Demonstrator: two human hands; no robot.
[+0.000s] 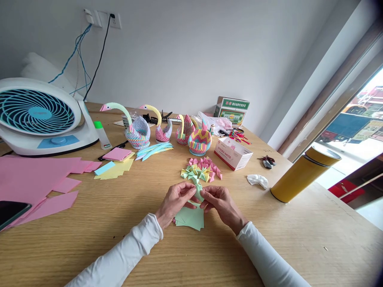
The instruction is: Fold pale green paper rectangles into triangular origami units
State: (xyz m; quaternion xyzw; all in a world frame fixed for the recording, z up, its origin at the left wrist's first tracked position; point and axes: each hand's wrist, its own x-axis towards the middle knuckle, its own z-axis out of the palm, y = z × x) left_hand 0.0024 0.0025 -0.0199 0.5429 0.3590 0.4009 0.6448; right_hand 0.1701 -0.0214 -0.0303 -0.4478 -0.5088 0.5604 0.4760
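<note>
Between my two hands is a small folded piece of green paper (198, 193), pinched from both sides. My left hand (178, 198) grips its left edge with thumb and fingers, and my right hand (219, 201) holds the right edge. Just below them, a stack of flat green paper sheets (190, 219) lies on the table. Beyond my fingertips sits a pile of folded paper triangles (197, 171) in green, yellow and pink. Several folded-paper swans (138, 133) stand farther back, in mixed pastel colours.
To the right are a yellow thermos (302, 175), a crumpled tissue (257, 181), keys (267, 162) and a sticky-note box (232, 154). On the left are a white fan (42, 113), pink paper (32, 175), a phone (12, 213) and a green-capped bottle (102, 136).
</note>
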